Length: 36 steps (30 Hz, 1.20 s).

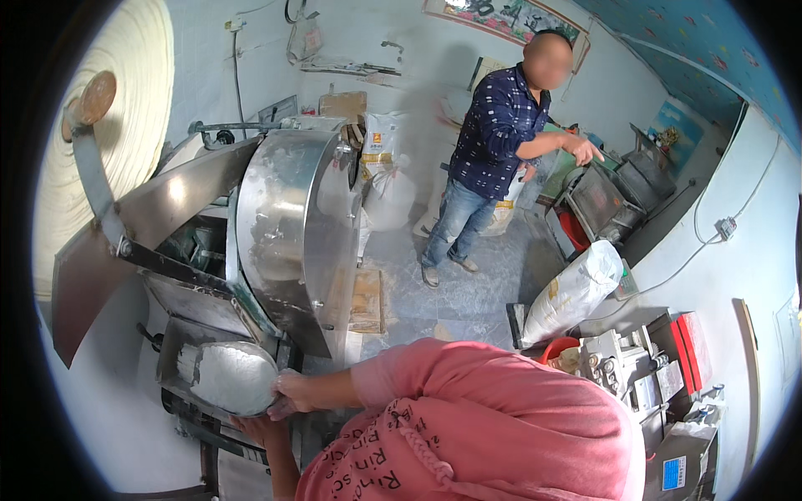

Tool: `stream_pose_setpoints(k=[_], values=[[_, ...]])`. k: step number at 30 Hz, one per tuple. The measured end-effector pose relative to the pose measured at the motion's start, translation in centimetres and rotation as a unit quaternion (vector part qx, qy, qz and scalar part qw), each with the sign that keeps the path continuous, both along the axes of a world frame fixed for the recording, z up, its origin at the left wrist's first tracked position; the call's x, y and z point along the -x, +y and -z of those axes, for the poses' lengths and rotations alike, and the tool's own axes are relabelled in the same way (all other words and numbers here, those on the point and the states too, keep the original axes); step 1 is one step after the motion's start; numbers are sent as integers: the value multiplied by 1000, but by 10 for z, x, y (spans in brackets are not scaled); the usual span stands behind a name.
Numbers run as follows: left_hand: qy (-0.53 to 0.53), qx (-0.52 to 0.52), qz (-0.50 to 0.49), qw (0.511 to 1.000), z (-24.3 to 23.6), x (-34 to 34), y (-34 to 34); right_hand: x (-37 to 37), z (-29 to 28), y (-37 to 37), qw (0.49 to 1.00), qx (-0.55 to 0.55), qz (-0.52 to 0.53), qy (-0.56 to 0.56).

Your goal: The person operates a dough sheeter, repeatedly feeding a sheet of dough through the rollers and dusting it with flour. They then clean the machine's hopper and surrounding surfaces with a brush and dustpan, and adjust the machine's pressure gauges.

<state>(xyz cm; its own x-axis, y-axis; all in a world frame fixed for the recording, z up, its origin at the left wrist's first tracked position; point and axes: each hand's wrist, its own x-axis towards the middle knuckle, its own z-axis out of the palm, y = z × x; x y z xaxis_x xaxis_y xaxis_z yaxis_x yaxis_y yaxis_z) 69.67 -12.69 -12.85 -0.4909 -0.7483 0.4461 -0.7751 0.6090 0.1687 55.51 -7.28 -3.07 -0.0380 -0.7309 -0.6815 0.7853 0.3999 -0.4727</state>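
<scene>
Flour-dusted workshop, both hands' grip closed on flour bowl (234,377) rim, right hand (292,394) above, left hand (261,430) beneath.

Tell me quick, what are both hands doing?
Left hand: under the flour-filled metal bowl, supporting it; grip cannot be told.
Right hand: closed on the bowl's rim.

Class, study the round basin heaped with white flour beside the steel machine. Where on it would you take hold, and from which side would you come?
Take the flour basin by its rim, at two separated spots on the near right edge. The right hand already holds the rim there, and the left hand supports it from below. The machine crowds the far side, and the heaped flour leaves only the rim and underside bare.
</scene>
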Motion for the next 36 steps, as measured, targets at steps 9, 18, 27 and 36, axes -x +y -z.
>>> stream_pose_setpoints(k=[9, 18, 27, 36], values=[[214, -156, 72, 962, -28, -1, -32, 34, -10, 64, 997, 11, -69, -17], [39, 33, 101, 994, -137, 58, -120, 118, -57, 205, 676, 173, -297, 652], [-78, -76, 187, 976, -117, 61, -139, 165, -67, 300, 984, 20, 176, 3], [58, 164, 68, 982, -148, 80, -153, 261, -35, 306, 975, 93, 202, -7]])
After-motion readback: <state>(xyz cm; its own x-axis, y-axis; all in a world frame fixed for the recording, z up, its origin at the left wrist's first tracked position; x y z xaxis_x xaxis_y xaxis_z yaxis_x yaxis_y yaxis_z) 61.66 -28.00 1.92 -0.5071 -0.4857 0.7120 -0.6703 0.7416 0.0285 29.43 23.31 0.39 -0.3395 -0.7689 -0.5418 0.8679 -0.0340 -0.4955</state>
